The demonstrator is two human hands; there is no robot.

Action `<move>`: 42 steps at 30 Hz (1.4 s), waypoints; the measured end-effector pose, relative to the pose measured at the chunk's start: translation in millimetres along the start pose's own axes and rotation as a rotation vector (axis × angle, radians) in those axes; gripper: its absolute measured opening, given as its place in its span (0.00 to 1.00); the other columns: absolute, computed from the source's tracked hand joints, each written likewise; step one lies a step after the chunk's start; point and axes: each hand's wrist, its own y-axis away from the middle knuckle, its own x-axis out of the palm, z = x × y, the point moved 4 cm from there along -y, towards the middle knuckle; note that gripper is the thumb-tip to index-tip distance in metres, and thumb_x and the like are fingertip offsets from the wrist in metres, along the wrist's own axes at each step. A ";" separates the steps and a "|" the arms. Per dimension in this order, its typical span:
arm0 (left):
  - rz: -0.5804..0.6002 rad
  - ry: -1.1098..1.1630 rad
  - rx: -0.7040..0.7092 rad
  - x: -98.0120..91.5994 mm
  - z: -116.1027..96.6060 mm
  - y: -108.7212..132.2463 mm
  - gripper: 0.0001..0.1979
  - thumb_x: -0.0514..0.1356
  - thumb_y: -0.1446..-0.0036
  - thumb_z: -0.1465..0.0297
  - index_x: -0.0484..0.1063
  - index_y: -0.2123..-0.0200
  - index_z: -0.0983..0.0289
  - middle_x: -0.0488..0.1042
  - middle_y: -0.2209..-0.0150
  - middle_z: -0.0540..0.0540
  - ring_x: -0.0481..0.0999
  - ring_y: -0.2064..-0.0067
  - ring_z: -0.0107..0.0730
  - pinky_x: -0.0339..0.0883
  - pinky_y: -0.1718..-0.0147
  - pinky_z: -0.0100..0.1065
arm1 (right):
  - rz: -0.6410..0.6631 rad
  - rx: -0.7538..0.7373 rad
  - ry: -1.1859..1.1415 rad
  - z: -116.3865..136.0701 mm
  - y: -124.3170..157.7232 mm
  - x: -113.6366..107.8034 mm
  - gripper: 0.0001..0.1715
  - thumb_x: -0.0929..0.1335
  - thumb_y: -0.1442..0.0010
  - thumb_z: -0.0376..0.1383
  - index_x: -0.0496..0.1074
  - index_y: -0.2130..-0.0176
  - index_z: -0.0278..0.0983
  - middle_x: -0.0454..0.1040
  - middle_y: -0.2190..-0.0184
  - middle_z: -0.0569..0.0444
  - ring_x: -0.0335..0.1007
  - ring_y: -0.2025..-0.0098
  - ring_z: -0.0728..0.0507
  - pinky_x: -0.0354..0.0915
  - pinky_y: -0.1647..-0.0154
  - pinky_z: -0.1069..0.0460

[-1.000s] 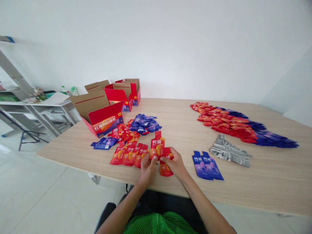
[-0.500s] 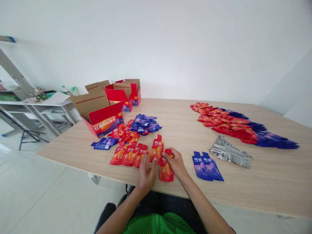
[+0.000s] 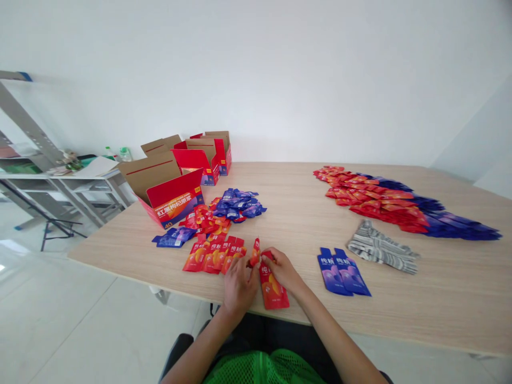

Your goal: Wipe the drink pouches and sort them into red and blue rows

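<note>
Near the table's front edge, my left hand [image 3: 241,282] is closed on a red pouch [image 3: 255,249] that is turned nearly edge-on. My right hand [image 3: 280,268] pinches the upper part of another red pouch [image 3: 274,292], whose printed front faces up. The two hands almost touch. Left of them, several red pouches [image 3: 215,255] lie overlapping in a row. To the right of my right hand, two blue-purple pouches [image 3: 344,273] lie side by side, slightly overlapped. A grey striped glove or sleeve [image 3: 382,246] lies beyond them.
Open red cartons [image 3: 176,200] stand at the table's left and back left. Before them lies a loose heap of blue pouches [image 3: 236,205] and red pouches [image 3: 203,220]. A long fanned pile of red pouches [image 3: 376,201] and blue pouches [image 3: 460,225] stretches along the right.
The left-hand red pouch has turned from face-up to nearly edge-on. The right-hand red pouch has come slightly closer to the table's front edge.
</note>
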 end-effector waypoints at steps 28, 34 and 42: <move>0.368 -0.351 0.227 0.3 -4.5 -0.2 0.28 0.60 0.39 0.52 0.71 0.43 0.64 0.74 0.46 0.66 0.71 0.42 0.55 0.66 0.44 0.53 | -0.374 0.183 -0.363 -18.7 -2.9 -13.3 0.23 0.73 0.51 0.48 0.73 0.58 0.39 0.79 0.68 0.53 0.75 0.65 0.42 0.71 0.63 0.47; 0.618 -0.169 0.580 5.0 -12.0 6.9 0.40 0.63 0.44 0.46 0.60 0.32 0.52 0.61 0.31 0.58 0.52 0.28 0.54 0.48 0.32 0.57 | -0.251 0.269 -0.533 -18.2 0.1 -4.5 0.27 0.71 0.49 0.43 0.70 0.50 0.41 0.79 0.66 0.55 0.73 0.72 0.45 0.69 0.73 0.50; 0.573 -0.138 0.492 5.3 -13.1 4.8 0.32 0.63 0.39 0.69 0.61 0.33 0.56 0.61 0.31 0.57 0.50 0.27 0.48 0.55 0.33 0.52 | -0.248 0.024 -0.304 -5.0 -3.0 -6.1 0.26 0.75 0.51 0.40 0.74 0.51 0.40 0.80 0.56 0.51 0.76 0.53 0.40 0.69 0.48 0.46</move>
